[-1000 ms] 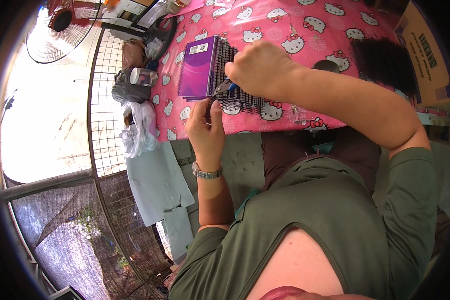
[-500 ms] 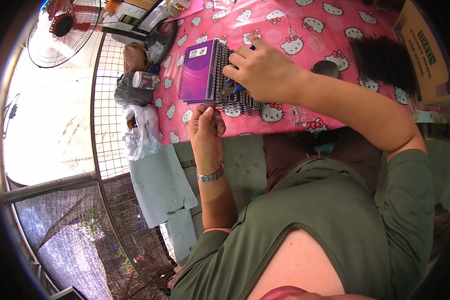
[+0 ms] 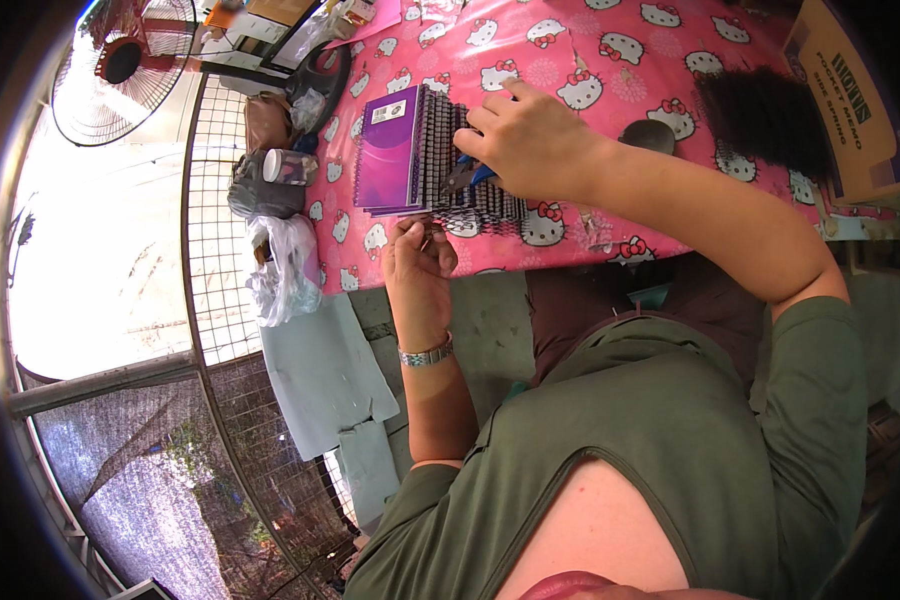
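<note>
A stack of purple spiral notebooks (image 3: 390,150) lies on a pink table cover with a cat pattern (image 3: 570,60). Their black wire bindings (image 3: 460,190) face me. My right hand (image 3: 530,135) rests on the bindings and is closed around blue-handled pliers (image 3: 465,175), whose jaws point left at the wire. My left hand (image 3: 418,262) sits at the table's near edge just below the stack, fingers pinched on a small wire end; a metal watch (image 3: 427,352) is on that wrist.
A bundle of black wire coils (image 3: 765,120) and a brown cardboard box (image 3: 850,90) lie at the right. A wire mesh fence (image 3: 220,330), a plastic bag (image 3: 275,265), a jar (image 3: 285,165) and a standing fan (image 3: 120,65) are at the left.
My right hand with the pliers has shifted slightly along the bindings. My left hand has stayed at the table's edge below the stack.
</note>
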{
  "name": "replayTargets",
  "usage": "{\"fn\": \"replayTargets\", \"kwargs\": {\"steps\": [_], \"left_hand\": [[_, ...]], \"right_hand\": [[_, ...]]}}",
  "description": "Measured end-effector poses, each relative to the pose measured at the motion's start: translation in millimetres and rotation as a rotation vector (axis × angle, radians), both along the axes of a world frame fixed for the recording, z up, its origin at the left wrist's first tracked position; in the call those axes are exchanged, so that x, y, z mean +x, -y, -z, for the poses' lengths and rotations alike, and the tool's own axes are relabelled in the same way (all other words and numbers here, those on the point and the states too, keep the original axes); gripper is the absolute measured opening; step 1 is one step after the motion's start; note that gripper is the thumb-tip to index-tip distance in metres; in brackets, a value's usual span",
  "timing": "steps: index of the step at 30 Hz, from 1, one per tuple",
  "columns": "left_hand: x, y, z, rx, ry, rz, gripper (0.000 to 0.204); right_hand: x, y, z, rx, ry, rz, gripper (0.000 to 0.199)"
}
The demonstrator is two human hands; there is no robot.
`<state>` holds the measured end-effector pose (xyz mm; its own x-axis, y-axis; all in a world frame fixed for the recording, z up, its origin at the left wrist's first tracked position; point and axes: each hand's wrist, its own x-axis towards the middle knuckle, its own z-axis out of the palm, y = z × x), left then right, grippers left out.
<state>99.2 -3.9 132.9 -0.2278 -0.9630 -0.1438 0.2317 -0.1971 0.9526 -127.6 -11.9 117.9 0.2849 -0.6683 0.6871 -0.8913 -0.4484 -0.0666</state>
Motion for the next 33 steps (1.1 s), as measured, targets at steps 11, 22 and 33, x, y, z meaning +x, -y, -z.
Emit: {"fn": "replayTargets", "kwargs": {"steps": [11,22,33], "left_hand": [[5,7,12,-0.077,0.184,0.072,0.005],[0,6,17,-0.005,0.126,0.060,0.002],[4,7,24,-0.044,0.156,0.029,0.002]], "right_hand": [[10,0,-17,0.476,-0.138,-0.006,0.011],[2,5,9,-0.089,-0.106,-0.014,0.009],[-2,1,16,0.172,-0.143,0.026,0.011]]}}
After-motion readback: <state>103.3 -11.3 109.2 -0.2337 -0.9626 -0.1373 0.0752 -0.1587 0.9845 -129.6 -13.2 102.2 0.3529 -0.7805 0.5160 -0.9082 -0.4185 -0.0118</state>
